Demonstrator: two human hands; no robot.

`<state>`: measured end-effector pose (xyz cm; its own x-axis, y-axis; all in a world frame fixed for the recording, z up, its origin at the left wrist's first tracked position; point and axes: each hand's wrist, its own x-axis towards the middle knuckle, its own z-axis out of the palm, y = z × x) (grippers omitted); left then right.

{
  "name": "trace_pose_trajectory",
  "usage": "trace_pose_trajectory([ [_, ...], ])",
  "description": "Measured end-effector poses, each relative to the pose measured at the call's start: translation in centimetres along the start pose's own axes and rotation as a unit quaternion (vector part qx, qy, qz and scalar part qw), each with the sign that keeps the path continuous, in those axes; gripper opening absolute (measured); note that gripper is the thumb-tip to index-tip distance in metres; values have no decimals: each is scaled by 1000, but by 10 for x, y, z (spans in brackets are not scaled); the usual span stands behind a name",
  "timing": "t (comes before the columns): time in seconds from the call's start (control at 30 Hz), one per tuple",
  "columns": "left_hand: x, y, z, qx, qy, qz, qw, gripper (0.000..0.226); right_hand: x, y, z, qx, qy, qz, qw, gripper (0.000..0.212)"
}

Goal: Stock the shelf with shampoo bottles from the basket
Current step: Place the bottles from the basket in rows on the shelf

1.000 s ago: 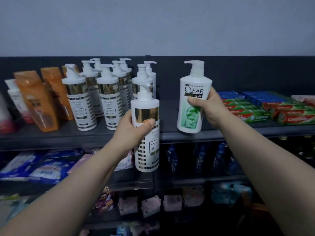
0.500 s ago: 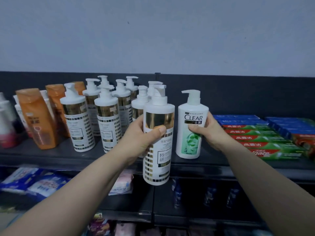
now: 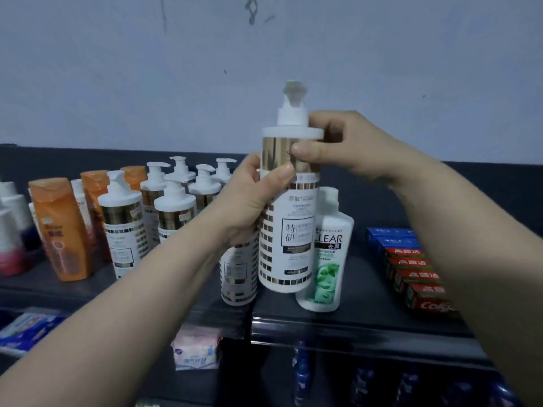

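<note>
White-and-gold pump shampoo bottle (image 3: 289,230) is standing upright in the air, long axis vertical, pump head uppermost; nozzle direction is blurred. Left hand (image 3: 252,201) is gripping its upper body. Right hand (image 3: 338,145) is pinching the gold band below the collar. The bottle is hanging above the shelf (image 3: 367,315), overlapping the CLEAR bottle (image 3: 329,259).

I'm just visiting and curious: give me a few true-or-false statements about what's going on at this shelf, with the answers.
1. The left hand and right hand both hold the white-and-gold pump bottle. True.
2. The right hand grips the CLEAR bottle. False: it stands on the shelf with no hand on it.
3. Toothpaste boxes lie to the right of the CLEAR bottle. True.
4. The orange bottles stand at the shelf's right end. False: they stand towards the left.
</note>
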<state>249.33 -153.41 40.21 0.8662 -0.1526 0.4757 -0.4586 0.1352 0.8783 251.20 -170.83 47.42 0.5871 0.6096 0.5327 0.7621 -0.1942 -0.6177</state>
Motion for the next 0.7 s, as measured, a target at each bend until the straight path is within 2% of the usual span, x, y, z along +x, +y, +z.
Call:
trace_pose_trajectory([
  [0.1,19,22,4,15,30,29,999,122,22,-7,-10,54,44,-18,997,13],
  [0.2,38,40,-5,113,103,70,986,85,43,-11,-26,62,115,-17,991,16],
  [0.3,41,47,-30,264,198,142,933,48,60,-5,-46,55,178,-5,982,33],
  [0.37,34,41,-44,337,228,158,900,31,70,6,-57,55,215,5,975,34],
  [0.53,22,8,-65,453,207,105,861,28,90,53,-71,31,246,44,968,28],
  [0.7,15,-24,-71,502,158,73,847,38,99,127,-49,21,195,115,974,39],
])
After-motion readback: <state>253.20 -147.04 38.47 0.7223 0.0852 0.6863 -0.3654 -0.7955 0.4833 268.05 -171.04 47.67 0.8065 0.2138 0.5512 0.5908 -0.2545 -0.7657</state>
